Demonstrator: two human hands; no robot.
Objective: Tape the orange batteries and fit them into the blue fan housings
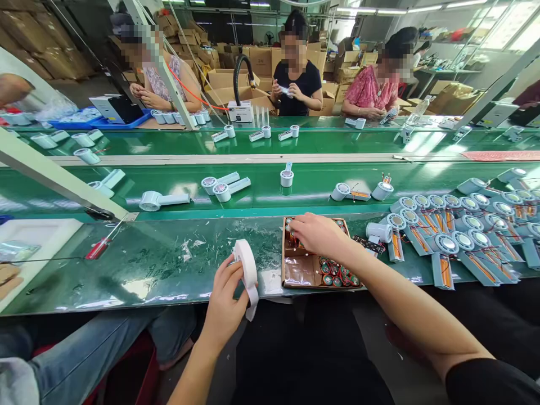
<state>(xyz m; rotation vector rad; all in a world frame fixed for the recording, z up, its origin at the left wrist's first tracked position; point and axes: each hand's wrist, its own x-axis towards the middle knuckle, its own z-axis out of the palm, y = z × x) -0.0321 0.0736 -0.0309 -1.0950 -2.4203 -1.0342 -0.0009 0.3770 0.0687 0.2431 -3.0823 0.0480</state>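
My left hand [225,304] grips a white roll of tape [247,270] at the near edge of the green bench, a loose strip hanging down from it. My right hand [318,233] reaches into a shallow brown cardboard tray [297,273], fingers closed around small round parts at its far left corner. More small green and red round parts [337,273] lie in the tray's near right corner.
Several half-built white handheld fans with open handles [455,242] lie in rows on the right. Loose fans [162,199] ride the green conveyor beyond. A red screwdriver [98,248] lies left, by a white tray [40,236]. Three people work across the belt.
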